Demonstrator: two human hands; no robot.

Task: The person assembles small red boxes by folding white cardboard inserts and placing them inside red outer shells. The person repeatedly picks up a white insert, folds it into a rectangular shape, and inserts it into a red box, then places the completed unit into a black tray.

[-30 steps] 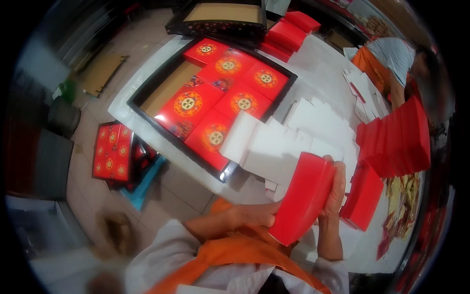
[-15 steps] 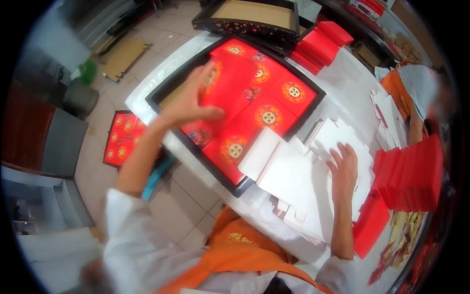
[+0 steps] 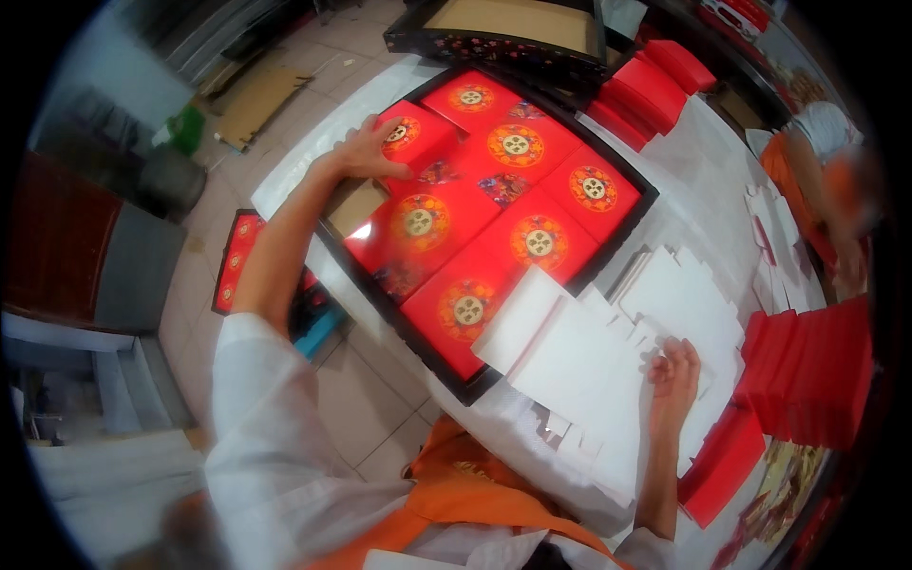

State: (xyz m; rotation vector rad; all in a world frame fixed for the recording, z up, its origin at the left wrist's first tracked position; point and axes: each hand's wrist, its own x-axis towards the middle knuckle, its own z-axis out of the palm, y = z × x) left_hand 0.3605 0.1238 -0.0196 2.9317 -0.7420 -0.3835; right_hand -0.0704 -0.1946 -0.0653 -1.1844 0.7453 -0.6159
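My left hand (image 3: 364, 152) grips the left end of a red box (image 3: 423, 136) with a round orange-and-gold emblem, thumb on the near side and fingers on the far side. This box sits at the far left of a black-rimmed tray (image 3: 622, 228), which holds several more red boxes (image 3: 540, 239) of the same kind. Just nearer than the hand, a brown patch of tray bottom (image 3: 359, 204) shows. My right hand (image 3: 674, 370) hovers over or rests on white flat cartons (image 3: 589, 366), its fingers loosely curled with nothing visible in them.
An empty black patterned tray (image 3: 503, 43) stands beyond the filled one. Red stacks lie at the far right (image 3: 646, 90) and near right (image 3: 807, 370). Wrapped packets (image 3: 774, 494) lie at the near right. A co-worker (image 3: 817, 180) is at the right. Another filled tray (image 3: 237, 261) sits low at left.
My left hand has moved to the tray's far-left side with the red box, uncovering boxes it blocked from view. My right hand's spread fingers have curled. The view has shifted slightly.
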